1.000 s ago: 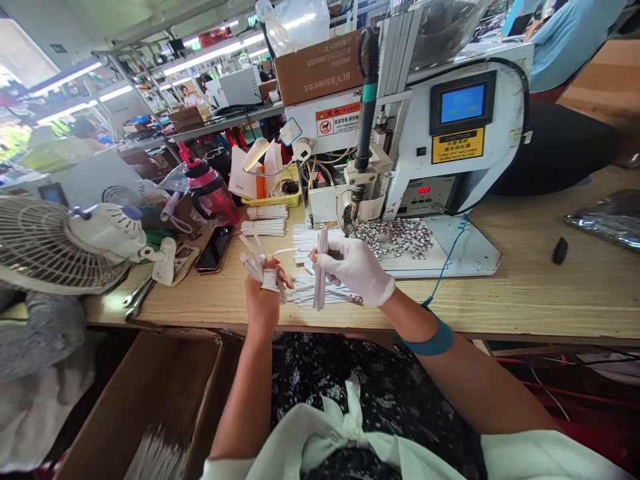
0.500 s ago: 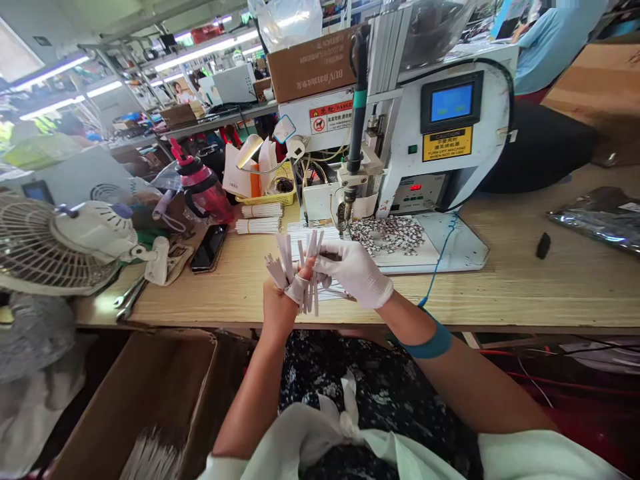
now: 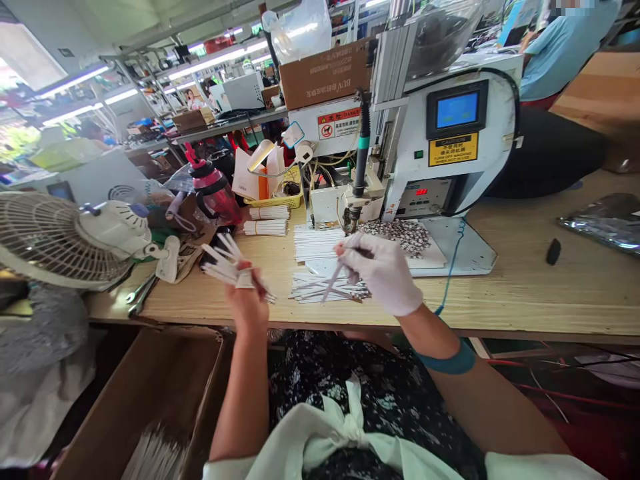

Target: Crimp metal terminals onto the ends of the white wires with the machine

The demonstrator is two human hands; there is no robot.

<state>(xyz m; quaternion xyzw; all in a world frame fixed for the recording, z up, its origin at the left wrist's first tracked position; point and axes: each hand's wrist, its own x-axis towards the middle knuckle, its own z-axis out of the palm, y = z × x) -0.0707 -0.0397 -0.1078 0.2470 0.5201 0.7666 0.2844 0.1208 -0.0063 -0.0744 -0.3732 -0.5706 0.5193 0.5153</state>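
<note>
My left hand (image 3: 250, 303), with white covers on some fingers, is closed around a fanned bunch of thin white strips (image 3: 227, 261), held over the table left of the machine. In a white glove, my right hand (image 3: 387, 273) pinches a single white strip (image 3: 332, 283) that slants down to the left. Beneath it lies a loose, crossed pile of white strips (image 3: 305, 287) with dark ends. Just behind, a neat row of white strips (image 3: 316, 244) lies under the soldering-type head (image 3: 353, 212) of the machine. Whether the strips are wires I cannot tell.
The white machine (image 3: 465, 190) carries a screen and warning labels. Small brown-and-white pieces (image 3: 400, 235) cover its base. Banded strip bundles (image 3: 266, 227), a pink bottle (image 3: 215, 193), a fan (image 3: 65, 233) and wrenches (image 3: 143, 293) are to the left. An open carton (image 3: 135, 380) sits below.
My hands have parted: the left has moved left with the bunch, the right slightly right and down with one strip. The loose pile on the table now shows between them. The view has shifted slightly.
</note>
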